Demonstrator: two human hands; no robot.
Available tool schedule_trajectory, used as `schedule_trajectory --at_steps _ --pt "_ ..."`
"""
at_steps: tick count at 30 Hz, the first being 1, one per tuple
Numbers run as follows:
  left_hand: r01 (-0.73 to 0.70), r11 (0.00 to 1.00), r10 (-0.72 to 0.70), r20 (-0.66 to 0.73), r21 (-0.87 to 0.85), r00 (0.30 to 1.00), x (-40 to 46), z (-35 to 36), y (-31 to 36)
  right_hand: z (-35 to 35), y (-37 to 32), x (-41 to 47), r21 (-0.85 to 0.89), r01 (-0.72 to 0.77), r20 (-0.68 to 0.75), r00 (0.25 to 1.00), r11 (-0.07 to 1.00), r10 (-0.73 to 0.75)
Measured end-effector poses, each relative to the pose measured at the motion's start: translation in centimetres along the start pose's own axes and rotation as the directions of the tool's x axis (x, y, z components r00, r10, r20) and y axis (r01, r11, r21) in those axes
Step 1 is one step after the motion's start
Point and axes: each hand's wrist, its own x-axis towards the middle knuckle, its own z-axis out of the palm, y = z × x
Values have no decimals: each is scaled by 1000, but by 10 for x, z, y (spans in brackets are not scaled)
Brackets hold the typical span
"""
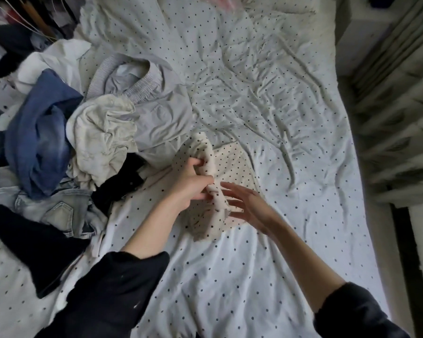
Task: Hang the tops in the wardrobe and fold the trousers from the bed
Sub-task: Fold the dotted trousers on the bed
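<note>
Head view, looking down on a bed [291, 118] under a rumpled white sheet with small dark dots. Left hand [193, 184] out over the middle of the bed, fingers curled round a bunched fold of a cream garment with dark dots [230, 164], gripping it and lifting that fold clear of the sheet; rest of the garment spread flat beneath and to the right, its lower edge hanging crumpled below the hand. Hard to tell whether top or trousers. Right hand [244, 203] just beside the gathered cloth, fingers straight and spread, holding nothing, fingertips near or barely touching the cream fabric; contact not clear because of blur. Black sleeves [112, 289] pushed up both forearms. Heap of clothes on the left side of the bed: grey trousers with a ribbed elastic waistband [142, 93] uppermost and nearest the middle, a crumpled off-white piece [100, 137] lying over their lower left part, a blue garment [44, 128] further left, pale washed jeans [59, 211] below it, a black item [34, 242] at the lower left edge, another black piece [122, 181] between the off-white cloth and the left wrist, and white cloth [56, 59] at the top of the heap. Something pink [217, 2] at the far end of the bed, blurred.
</note>
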Motion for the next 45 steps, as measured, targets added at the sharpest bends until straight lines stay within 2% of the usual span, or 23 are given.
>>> schedule_trajectory --at_steps 2,4,6,8,10,12,14,17,19,25,30,34,41,45 --pt "-29 1000 29 87 -1 996 11 31 6 -25 -1 -2 8 22 -87 996 1000 -22" --pt "-55 999 54 181 -4 982 17 50 6 -42 -1 2 -74 29 -186 982 997 -42" --pt "-81 994 64 215 71 975 25 60 -1 -60 4 11 -201 5 -303 951 980 -67" --pt "-65 993 51 137 102 989 34 54 -17 -77 11 23 -333 -58 -366 928 941 -72" --pt "-12 995 15 -27 101 1000 45 36 -40 -89 17 33 -412 -116 -388 920 904 -59" --pt "58 993 -37 -206 99 978 53 15 -60 -97 22 43 -440 -134 -409 910 888 -65" --pt "128 990 -109 -272 56 956 58 0 -76 -101 23 54 -446 -155 -431 900 882 -60" --pt "239 968 -248 -172 -72 953 66 -3 -90 -104 23 71 -413 -169 -378 926 895 0" --pt "275 953 -290 -124 -125 949 70 -3 -93 -109 21 80 -360 -172 -363 931 917 32" --pt "319 924 -325 7 -211 946 81 -9 -90 -125 10 98 -210 -285 -236 943 935 234" --pt "320 921 -323 25 -220 946 80 -8 -83 -120 9 103 -147 -341 -213 928 928 307" --pt "309 922 -298 84 -232 951 74 -15 -75 -116 6 94 -103 -300 -193 941 948 277" --pt "176 965 -143 174 -194 974 52 -25 -49 -109 -8 45 -47 -164 -215 965 985 150" --pt "70 993 -36 314 -95 949 32 -18 -22 -109 -16 -13 -24 -80 -314 947 997 68"
